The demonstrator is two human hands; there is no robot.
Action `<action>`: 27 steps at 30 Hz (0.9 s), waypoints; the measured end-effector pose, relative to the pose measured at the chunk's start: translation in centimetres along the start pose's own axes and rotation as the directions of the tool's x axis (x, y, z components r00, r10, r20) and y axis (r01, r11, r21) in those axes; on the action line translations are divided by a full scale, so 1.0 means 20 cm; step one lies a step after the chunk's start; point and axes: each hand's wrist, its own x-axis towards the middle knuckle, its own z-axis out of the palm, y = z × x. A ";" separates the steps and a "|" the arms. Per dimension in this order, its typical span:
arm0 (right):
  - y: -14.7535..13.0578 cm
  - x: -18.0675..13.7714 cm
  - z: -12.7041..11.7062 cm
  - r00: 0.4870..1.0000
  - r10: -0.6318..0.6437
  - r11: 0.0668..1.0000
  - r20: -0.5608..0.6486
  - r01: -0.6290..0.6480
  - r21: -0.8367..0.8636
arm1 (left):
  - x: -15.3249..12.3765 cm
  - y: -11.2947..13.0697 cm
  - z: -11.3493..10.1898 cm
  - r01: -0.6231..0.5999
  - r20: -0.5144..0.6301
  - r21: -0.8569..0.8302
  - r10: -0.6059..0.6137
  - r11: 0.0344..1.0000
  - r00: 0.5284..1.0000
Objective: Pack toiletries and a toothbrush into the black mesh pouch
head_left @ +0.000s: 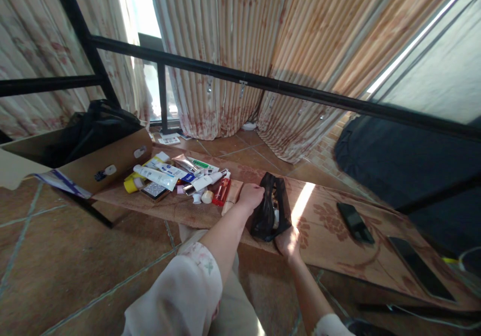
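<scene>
Apparently the packing was only at its start. The left hand (251, 196) gripped the upper rim of the black pouch (269, 215) with curled fingers, and the right hand (288, 242) pinched its lower edge, so it stood open on the patterned table (330, 236). Something pale showed inside, but the tubes and bottles (180, 178) lay just beside it, not yet packed.

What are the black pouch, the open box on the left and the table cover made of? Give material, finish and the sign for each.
Black pouch: looks like thin glossy plastic or coated fabric; it crumples and gives sheen between the left hand and right hand.
Box: plain brown cardboard, matte, flaps folded open.
Table cover: seemingly woven cloth, matte brown with a floral pattern.
</scene>
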 end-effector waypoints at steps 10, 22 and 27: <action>0.00 0.00 0.01 0.999 -0.024 1.000 -0.023 0.024 0.008 | 0.00 0.02 -0.03 -0.091 -0.005 0.224 0.095 0.970 0.995; -0.02 -0.01 0.00 0.998 0.066 0.993 -0.005 -0.065 0.098 | 0.01 0.02 -0.05 -0.137 0.047 0.406 0.129 0.903 0.991; -0.02 0.04 -0.04 0.991 0.136 0.891 -0.003 -0.121 0.438 | 0.02 0.01 -0.04 -0.100 0.045 0.441 0.089 0.892 0.995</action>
